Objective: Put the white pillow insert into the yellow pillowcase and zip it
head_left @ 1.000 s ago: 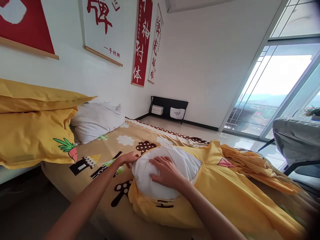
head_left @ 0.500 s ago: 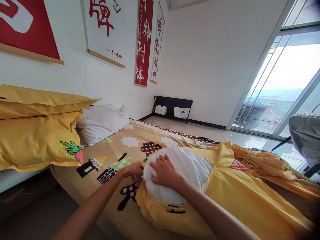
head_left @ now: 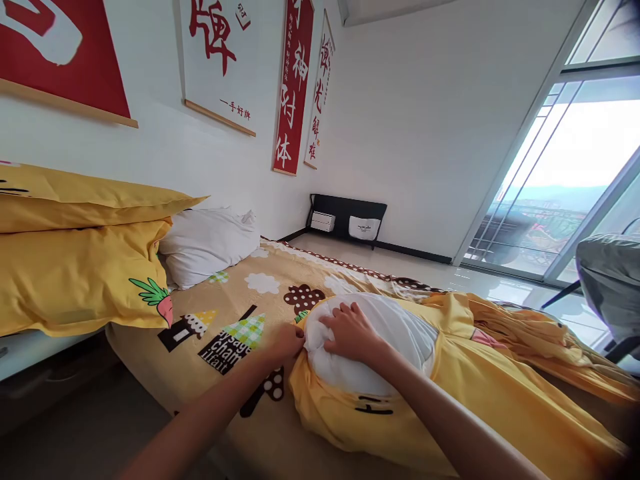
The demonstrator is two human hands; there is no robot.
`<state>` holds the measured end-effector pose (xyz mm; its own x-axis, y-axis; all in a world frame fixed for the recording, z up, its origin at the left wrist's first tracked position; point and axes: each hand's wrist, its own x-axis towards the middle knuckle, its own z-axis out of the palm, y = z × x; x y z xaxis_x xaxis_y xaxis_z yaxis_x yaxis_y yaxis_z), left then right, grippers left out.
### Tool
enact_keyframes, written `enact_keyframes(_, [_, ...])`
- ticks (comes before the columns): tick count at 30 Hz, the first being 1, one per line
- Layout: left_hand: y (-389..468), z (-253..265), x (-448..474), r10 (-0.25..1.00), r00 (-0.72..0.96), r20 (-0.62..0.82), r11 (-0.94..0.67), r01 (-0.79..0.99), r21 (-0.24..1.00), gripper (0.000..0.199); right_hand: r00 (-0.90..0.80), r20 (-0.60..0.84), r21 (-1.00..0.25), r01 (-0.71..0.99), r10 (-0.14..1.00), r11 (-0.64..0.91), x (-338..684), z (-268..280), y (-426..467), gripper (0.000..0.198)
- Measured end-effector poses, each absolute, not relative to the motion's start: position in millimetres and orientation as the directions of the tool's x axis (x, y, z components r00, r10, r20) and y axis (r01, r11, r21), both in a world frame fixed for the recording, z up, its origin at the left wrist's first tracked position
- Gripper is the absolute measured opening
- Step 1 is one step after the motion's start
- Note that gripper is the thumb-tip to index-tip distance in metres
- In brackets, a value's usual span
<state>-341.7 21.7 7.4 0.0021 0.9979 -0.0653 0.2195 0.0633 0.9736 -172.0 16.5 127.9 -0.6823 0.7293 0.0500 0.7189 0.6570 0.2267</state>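
Observation:
A white pillow [head_left: 395,327] lies on the bed, partly inside a yellow pillowcase [head_left: 345,427] whose opening is spread around it. At the pillow's left end, my left hand [head_left: 290,342] is closed at the pillowcase's edge; motion blurs it and its fingertips are partly hidden. My right hand [head_left: 353,332] rests on top of the pillow, fingers apart and slightly bent, pressing into the white fabric. More yellow cloth [head_left: 500,387] stretches from the pillow toward the right.
A brown patterned blanket [head_left: 270,303] covers the bed. Yellow-cased pillows [head_left: 85,273] are stacked at the left beside another white pillow [head_left: 215,243]. A low black rack [head_left: 340,217] stands by the far wall, and a grey chair [head_left: 613,273] is near the glass door.
My left hand has closed in at the pillow's left end, its fingers now drawn together. My right hand stays on the pillow. The view has shifted slightly.

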Motion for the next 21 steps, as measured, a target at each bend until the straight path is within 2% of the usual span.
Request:
enact_keyframes(3, [21.0, 33.7, -340.5, 1.0, 0.005, -0.002, 0.002, 0.007, 1.0, 0.039, -0.633, 0.102, 0.197, 0.769, 0.768, 0.608, -159.8, 146.8, 25.0, 0.05])
enact_keyframes(7, [19.7, 69.3, -323.5, 0.998, 0.008, 0.06, -0.056, -0.259, 0.964, 0.05, -0.563, 0.139, 0.121, 0.826, 0.815, 0.55, -132.5, 173.3, 33.8, 0.049])
enact_keyframes(10, [17.6, 89.9, -304.3, 0.995, 0.012, 0.096, -0.084, -0.395, 0.915, 0.049, -0.566, 0.118, 0.092, 0.824, 0.816, 0.558, -112.7, 184.0, 30.6, 0.041])
enact_keyframes(13, [14.8, 105.4, -289.4, 0.992, 0.044, 0.121, -0.085, -0.483, 0.871, 0.041, -0.597, 0.035, 0.092, 0.8, 0.801, 0.593, -103.5, 185.4, 19.9, 0.027])
enact_keyframes(16, [11.6, 114.3, -284.7, 0.989, 0.076, 0.124, -0.072, -0.482, 0.873, 0.033, -0.588, -0.014, 0.143, 0.799, 0.809, 0.584, -104.8, 182.0, 10.2, 0.021])
enact_keyframes(19, [8.2, 116.1, -291.2, 0.986, 0.098, 0.133, -0.092, -0.346, 0.934, 0.032, -0.576, -0.019, 0.182, 0.801, 0.817, 0.57, -106.9, 178.7, 8.1, 0.025])
enact_keyframes(21, [5.9, 114.6, -299.2, 0.981, 0.137, 0.139, -0.105, -0.229, 0.968, 0.032, -0.571, -0.006, 0.152, 0.811, 0.821, 0.565, -104.8, 178.0, 10.4, 0.032])
